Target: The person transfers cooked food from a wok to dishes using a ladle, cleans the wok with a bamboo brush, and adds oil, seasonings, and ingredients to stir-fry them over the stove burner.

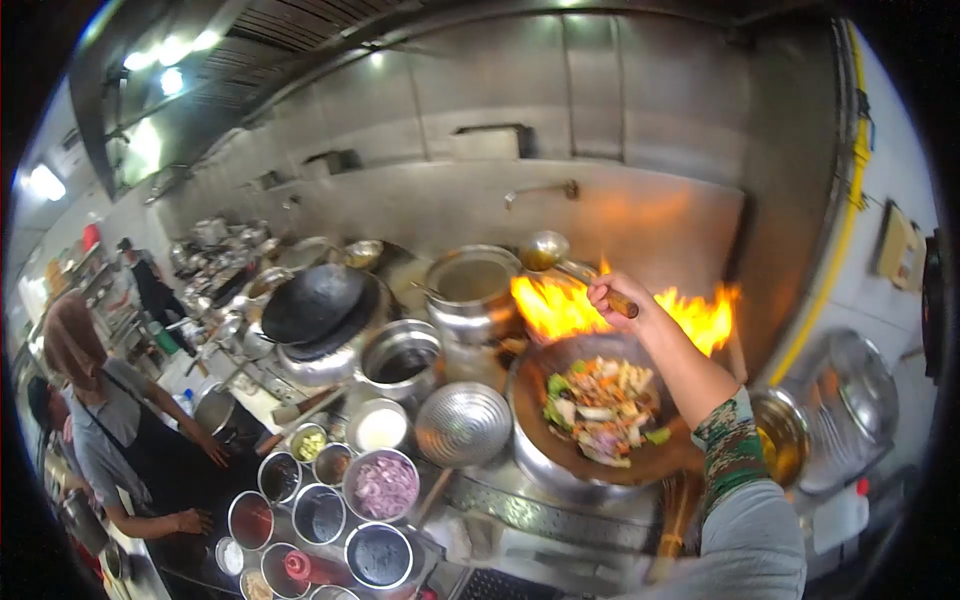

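My right hand (612,294) is closed around the wooden handle of a metal ladle (545,250). It holds the ladle above the far side of a wok (675,450), the bowl pointing left near the back wall. Inside the wok lie mixed chopped vegetables (600,405), with orange, green, pale and purple pieces. Tall flames (550,305) rise behind the wok's far rim, on both sides of my hand and forearm. My left hand is out of view.
A perforated strainer (463,424) rests left of the wok. Nearby stand a bowl of sliced onions (382,485), several metal containers and a large pot (470,280). A black wok (312,305) sits farther left. A co-worker (125,430) stands at the left. A metal bowl (780,435) is at the right.
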The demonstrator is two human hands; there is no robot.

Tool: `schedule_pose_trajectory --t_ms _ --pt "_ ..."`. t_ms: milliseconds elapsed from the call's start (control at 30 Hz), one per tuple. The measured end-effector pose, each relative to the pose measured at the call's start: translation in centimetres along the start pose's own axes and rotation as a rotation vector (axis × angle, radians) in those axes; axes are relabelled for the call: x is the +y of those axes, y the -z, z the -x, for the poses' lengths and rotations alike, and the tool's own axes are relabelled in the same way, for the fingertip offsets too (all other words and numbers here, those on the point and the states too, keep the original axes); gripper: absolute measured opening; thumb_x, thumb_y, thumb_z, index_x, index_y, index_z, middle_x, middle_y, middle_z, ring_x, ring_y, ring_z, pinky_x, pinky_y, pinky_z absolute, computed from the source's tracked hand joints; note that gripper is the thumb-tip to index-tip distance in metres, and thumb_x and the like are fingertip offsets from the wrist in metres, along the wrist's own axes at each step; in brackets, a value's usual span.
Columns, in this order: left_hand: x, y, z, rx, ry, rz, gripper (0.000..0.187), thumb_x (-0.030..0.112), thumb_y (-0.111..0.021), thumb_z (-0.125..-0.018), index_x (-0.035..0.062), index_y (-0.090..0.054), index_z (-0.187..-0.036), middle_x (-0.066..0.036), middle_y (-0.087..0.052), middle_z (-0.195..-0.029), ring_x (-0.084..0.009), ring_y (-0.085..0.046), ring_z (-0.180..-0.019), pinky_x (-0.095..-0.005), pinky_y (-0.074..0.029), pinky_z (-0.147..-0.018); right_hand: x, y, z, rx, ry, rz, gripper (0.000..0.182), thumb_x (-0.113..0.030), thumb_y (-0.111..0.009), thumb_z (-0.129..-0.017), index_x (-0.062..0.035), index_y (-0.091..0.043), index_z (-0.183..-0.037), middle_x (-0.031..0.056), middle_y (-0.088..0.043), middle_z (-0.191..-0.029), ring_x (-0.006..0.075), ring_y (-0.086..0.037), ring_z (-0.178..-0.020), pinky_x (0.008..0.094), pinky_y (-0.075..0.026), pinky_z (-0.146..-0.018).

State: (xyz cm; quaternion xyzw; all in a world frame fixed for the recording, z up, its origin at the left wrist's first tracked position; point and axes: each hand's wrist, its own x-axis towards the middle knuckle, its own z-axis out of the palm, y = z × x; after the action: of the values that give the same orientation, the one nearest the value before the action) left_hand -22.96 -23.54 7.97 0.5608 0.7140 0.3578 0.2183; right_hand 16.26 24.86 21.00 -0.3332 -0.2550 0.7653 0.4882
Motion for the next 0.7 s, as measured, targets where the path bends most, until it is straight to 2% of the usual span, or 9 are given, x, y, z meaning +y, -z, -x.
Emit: schedule_pose_trajectory --t_ms 33,67,100,200,267,333,367,533,700 --pt "1.5 0.1 -1.1 -0.132 0.139 -0.029 0.037 0.019 -0.063 -0.087 0.0044 -0.058 -0.12 -0.024 -0.052 -0.127 -0.0354 -0.054 -0.113 -0.0445 -0.043 -0.092 0.2 1.0 2.6 -0.039 -0.049 0.034 0.01 -0.008 -0.047 -0.089 -0.0052 -0.045 -0.079 0.0004 -0.05 -0.066 0.0071 -0.05 -0.049 0.0211 -0.039 -0.041" --pt "1.7 -1.5 -2.6 -0.082 -0.054 -0.051 0.036 0.013 -0.07 -0.077 0.0016 -0.061 -0.11 -0.019 -0.061 -0.103 -0.0334 -0.06 -0.097 -0.0376 -0.047 -0.085 0.7 1.0 5.8 0.093 -0.033 0.138 0.01 -0.009 -0.047 -0.089 -0.0048 -0.047 -0.08 -0.0002 -0.05 -0.064 0.0057 -0.049 -0.05 0.0209 -0.039 -0.041" --pt "3.3 -2.8 -4.2 -0.026 -0.188 0.054 0.026 0.009 -0.068 -0.077 0.0006 -0.064 -0.102 -0.018 -0.063 -0.092 -0.0321 -0.062 -0.088 -0.0359 -0.047 -0.08 1.2 1.5 8.8 0.123 -0.035 0.199 0.01 -0.009 -0.048 -0.089 -0.0045 -0.049 -0.08 -0.0002 -0.05 -0.063 0.0057 -0.049 -0.049 0.021 -0.039 -0.041" --pt "7.7 -5.3 -8.5 -0.237 -0.447 0.189 0.03 0.009 -0.07 -0.077 0.0019 -0.062 -0.105 -0.017 -0.062 -0.1 -0.0362 -0.059 -0.094 -0.038 -0.048 -0.082 2.2 1.8 15.6 0.245 -0.039 0.322 0.009 -0.008 -0.05 -0.087 -0.0048 -0.051 -0.078 0.0001 -0.049 -0.058 0.0078 -0.048 -0.048 0.0227 -0.041 -0.041" --pt "10.6 -7.5 -10.2 -0.263 -0.655 0.215 0.031 0.009 -0.07 -0.077 0.0026 -0.062 -0.106 -0.016 -0.062 -0.102 -0.0345 -0.059 -0.096 -0.0383 -0.047 -0.084 3.5 3.0 19.0 0.296 -0.054 0.693 0.01 -0.009 -0.054 -0.086 -0.0061 -0.047 -0.092 0.0031 -0.053 -0.071 0.007 -0.05 -0.049 0.0247 -0.042 -0.038" --pt "13.7 -9.8 -11.1 -0.267 -0.799 0.253 0.033 0.011 -0.071 -0.077 0.003 -0.063 -0.108 -0.017 -0.06 -0.108 -0.0341 -0.057 -0.101 -0.0392 -0.046 -0.087 5.3 3.0 22.0 0.411 -0.085 1.04 0.041 -0.005 -0.054 -0.082 -0.0027 -0.048 -0.122 0.0032 -0.054 -0.07 0.0109 -0.052 -0.049 0.0271 -0.044 -0.041" --pt "14.7 -11.3 -11.5 -0.259 -0.862 0.26 0.034 0.011 -0.071 -0.077 0.0028 -0.062 -0.109 -0.017 -0.058 -0.11 -0.0345 -0.056 -0.103 -0.0402 -0.045 -0.088 6.7 3.5 23.2 0.472 -0.017 1.167 0.043 -0.005 -0.053 -0.081 0.0001 -0.047 -0.123 0.0074 -0.057 -0.074 0.0141 -0.055 -0.052 0.0301 -0.046 -0.046" --pt "17.4 -17.0 -11.6 -0.262 -0.853 0.184 0.042 0.019 -0.068 -0.08 0.0007 -0.058 -0.116 -0.017 -0.052 -0.118 -0.0338 -0.048 -0.114 -0.0431 -0.041 -0.093 13.0 3.3 27.9 0.758 0.093 1.495 0.05 -0.004 -0.052 -0.077 0.0003 -0.045 -0.126 0.0205 -0.063 -0.089 0.0228 -0.065 -0.064 0.0362 -0.051 -0.06" --pt "17.4 -20.5 -12.2 -0.146 -0.866 0.147 0.022 0.02 -0.067 -0.08 0.0039 -0.06 -0.093 -0.014 -0.056 -0.094 -0.0323 -0.053 -0.09 -0.0446 -0.044 -0.074 15.1 5.3 25.8 0.656 0.081 1.328 0.051 -0.006 -0.053 -0.077 -0.0002 -0.045 -0.128 0.0205 -0.063 -0.09 0.0235 -0.064 -0.059 0.0367 -0.051 -0.059"
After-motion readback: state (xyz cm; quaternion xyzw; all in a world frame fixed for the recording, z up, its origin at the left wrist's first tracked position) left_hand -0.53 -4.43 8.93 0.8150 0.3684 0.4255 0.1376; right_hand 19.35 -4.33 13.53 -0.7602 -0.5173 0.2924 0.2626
